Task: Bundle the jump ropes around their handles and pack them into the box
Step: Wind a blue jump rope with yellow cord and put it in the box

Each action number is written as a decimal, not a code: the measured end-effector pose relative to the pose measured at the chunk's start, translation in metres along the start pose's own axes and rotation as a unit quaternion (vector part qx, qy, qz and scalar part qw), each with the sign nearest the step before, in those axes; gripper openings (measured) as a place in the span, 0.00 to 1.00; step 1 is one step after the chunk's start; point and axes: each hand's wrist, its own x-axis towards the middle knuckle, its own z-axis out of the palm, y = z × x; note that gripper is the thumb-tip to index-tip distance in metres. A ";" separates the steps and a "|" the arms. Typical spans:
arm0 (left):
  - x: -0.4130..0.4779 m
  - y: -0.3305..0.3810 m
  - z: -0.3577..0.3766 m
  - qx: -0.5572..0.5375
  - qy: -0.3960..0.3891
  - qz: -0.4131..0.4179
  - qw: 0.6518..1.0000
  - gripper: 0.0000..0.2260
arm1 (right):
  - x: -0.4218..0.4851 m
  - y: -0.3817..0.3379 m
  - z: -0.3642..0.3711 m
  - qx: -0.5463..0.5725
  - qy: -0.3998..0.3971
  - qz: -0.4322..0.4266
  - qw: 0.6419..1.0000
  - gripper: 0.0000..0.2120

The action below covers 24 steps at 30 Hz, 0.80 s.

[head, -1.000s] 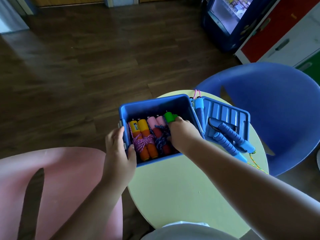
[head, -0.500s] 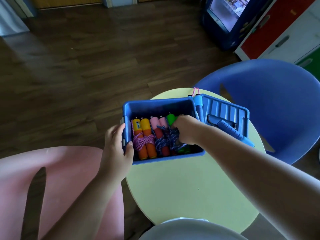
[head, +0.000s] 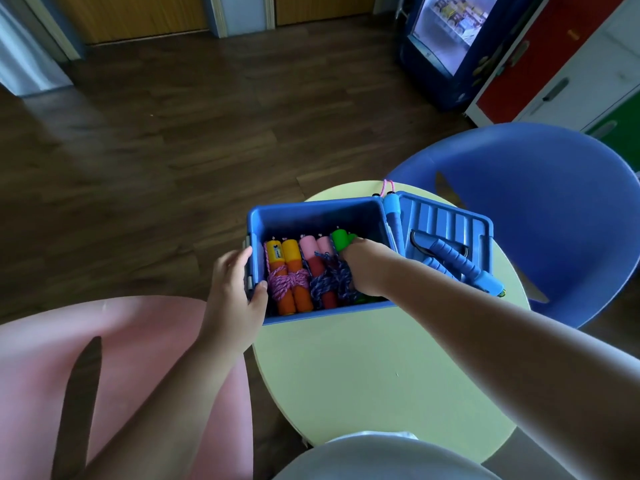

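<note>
**Box** (head: 313,213) – blue plastic, open-topped, on the far left part of the round pale-yellow surface (head: 363,375), its left end overhanging the edge.

**Contents, left to right**
- Yellow-and-orange bundle (head: 289,271): two handles side by side, bound with pink cord.
- Pink-and-red bundle (head: 320,268): two handles, bound with blue-and-white cord, touching the first bundle.
- Green-handled rope (head: 340,239): at the right end of the box, only the handle tops and a sliver near the front wall visible.

**Left hand** (head: 232,299) – grips the box's left end. The fingers (head: 239,255) lie curved against the outer wall and the thumb hooks over the rim into the box.

**Right hand** (head: 369,268) – inside the box, on top of the green-handled rope and touching the blue-and-white cord. Its fingers bend downward and their tips are hidden, so whether they clasp the rope or merely press it cannot be told.

**Outside the box**
- Lid (head: 446,218): blue, ribbed, lying just right of the box.
- Blue rope (head: 457,263): handles resting across the lid, unbundled.
- Light-blue handle (head: 392,207): wedged between box and lid, pink cord at its far end.

**Surroundings** – pink chair (head: 121,341) at left, blue chair (head: 536,202) at right, dark wood floor (head: 173,133).
</note>
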 end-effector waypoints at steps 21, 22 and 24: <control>-0.076 0.110 0.026 -0.112 -0.041 0.124 0.985 0.16 | -0.116 0.076 0.074 0.408 0.353 0.087 0.837 0.09; -0.082 0.123 0.038 -0.132 -0.090 0.112 0.981 0.16 | -0.120 0.091 0.084 0.428 0.348 0.127 0.824 0.09; -0.089 0.146 0.066 -0.144 -0.205 0.074 0.965 0.17 | -0.128 0.123 0.105 0.458 0.330 0.199 0.801 0.08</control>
